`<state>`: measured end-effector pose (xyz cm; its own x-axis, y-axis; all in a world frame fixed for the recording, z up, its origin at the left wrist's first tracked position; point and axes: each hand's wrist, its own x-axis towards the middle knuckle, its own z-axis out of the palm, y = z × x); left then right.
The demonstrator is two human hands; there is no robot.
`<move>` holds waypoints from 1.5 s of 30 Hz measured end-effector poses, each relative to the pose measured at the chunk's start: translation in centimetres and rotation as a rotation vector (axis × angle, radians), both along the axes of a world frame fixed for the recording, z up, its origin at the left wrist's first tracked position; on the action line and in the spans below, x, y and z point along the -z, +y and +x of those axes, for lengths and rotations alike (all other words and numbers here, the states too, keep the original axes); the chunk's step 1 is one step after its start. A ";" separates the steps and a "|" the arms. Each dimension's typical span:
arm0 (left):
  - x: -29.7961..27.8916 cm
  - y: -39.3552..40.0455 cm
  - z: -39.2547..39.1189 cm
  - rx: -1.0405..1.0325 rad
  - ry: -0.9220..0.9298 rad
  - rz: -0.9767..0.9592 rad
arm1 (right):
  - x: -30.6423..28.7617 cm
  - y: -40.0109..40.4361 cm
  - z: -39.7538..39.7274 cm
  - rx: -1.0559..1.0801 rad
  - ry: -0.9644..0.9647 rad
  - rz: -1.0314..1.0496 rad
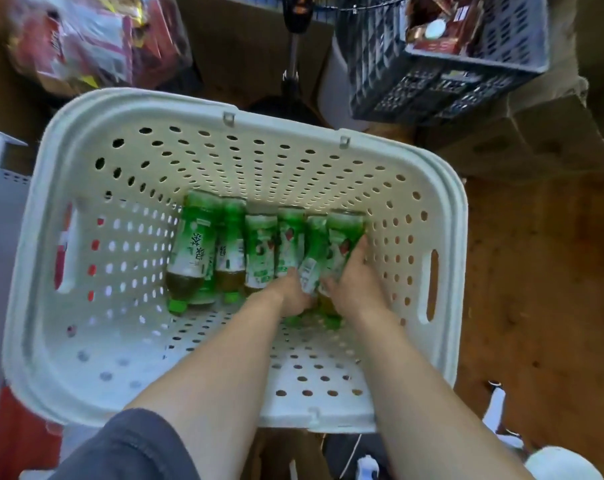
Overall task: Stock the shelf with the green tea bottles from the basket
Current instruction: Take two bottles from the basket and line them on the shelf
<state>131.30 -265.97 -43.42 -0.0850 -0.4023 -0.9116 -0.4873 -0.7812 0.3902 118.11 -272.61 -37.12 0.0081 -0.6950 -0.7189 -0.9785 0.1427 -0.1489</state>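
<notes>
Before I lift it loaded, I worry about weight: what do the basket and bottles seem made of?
Basket: looks like moulded plastic, white, matt, with punched round holes and slot handles. Bottles: apparently clear plastic, glossy green printed wraps, green screw caps, amber tea showing through.

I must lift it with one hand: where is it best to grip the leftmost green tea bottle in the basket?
Grip the leftmost bottle around its labelled body, coming from above and its free left side; it lies flat, cap toward the person.
</notes>
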 end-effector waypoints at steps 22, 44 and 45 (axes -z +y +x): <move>-9.6 1.0 13.9 -0.256 -0.139 -0.153 | -4.4 -0.9 1.8 0.182 -0.369 0.121; -9.5 -0.6 11.8 -0.438 0.016 -0.347 | -4.1 -2.0 3.0 0.121 -0.556 0.102; -9.2 -0.6 11.8 -0.439 -0.002 -0.349 | -3.8 -1.9 3.1 0.060 -0.531 0.071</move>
